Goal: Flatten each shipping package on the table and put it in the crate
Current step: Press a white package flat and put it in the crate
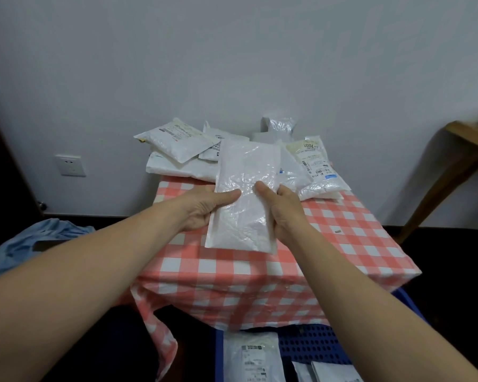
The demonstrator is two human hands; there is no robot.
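A white bubble-mailer package (pixel 246 216) is held lengthwise above the table (pixel 342 238), which wears a red-and-white checked cloth. My left hand (pixel 204 206) grips its left edge, thumb on top. My right hand (pixel 283 208) grips its right edge the same way. At the table's far end lies a pile of several more white packages (pixel 177 144), some with printed labels (pixel 313 158). Below the table's front edge stands a blue perforated crate (pixel 315 346) holding flat packages (pixel 253 359).
A wooden side table (pixel 458 161) stands at the right. Blue cloth (pixel 39 241) lies on the floor at the left. A wall socket (pixel 71 165) sits on the white wall behind. A small dark object (pixel 337 231) rests on the cloth.
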